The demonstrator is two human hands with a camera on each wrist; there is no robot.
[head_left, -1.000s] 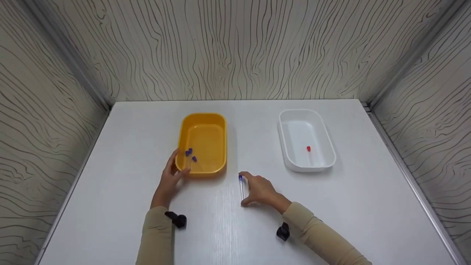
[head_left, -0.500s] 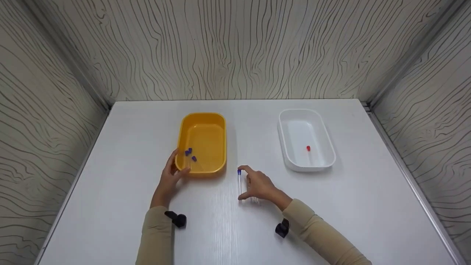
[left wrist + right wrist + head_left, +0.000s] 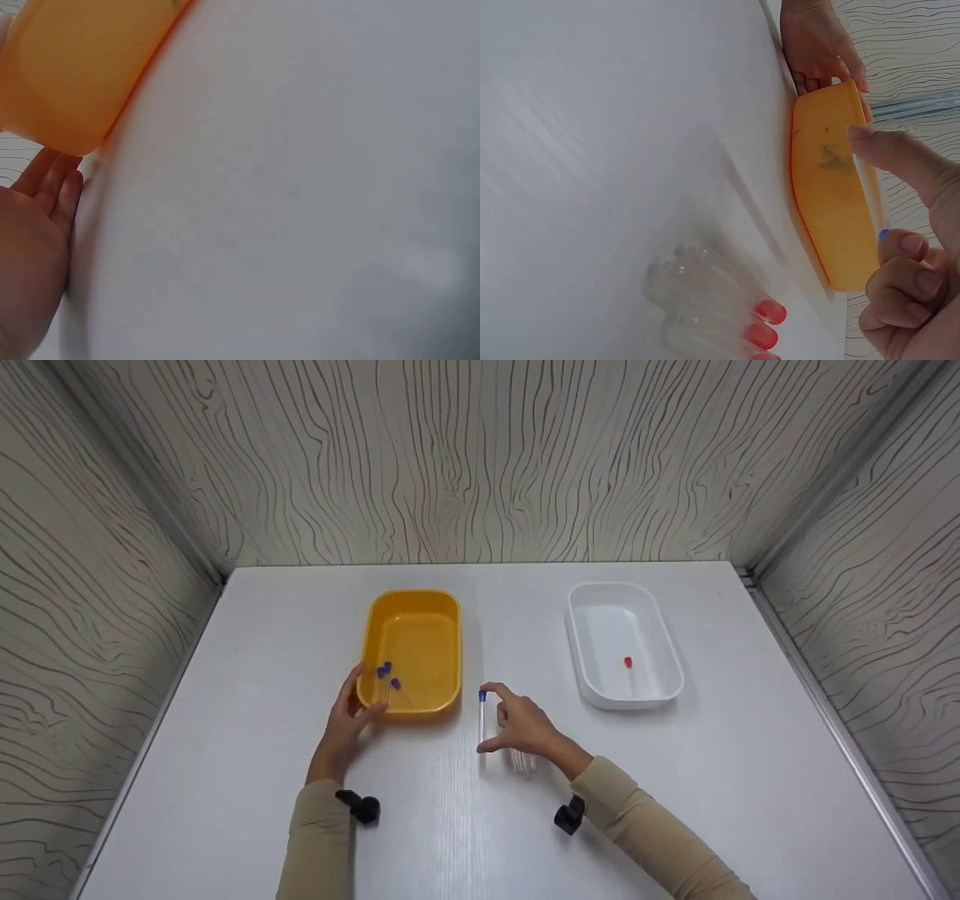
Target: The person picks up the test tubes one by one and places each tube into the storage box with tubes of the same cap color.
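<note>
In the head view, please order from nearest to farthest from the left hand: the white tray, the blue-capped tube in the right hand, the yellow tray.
1. Yellow tray: touched by the left hand.
2. Blue-capped tube: held in the right hand.
3. White tray: farthest right, past the tube.

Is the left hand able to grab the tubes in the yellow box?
Probably yes: the left hand holds the yellow box near the blue-capped tubes, and its open top leaves the way free.
</note>
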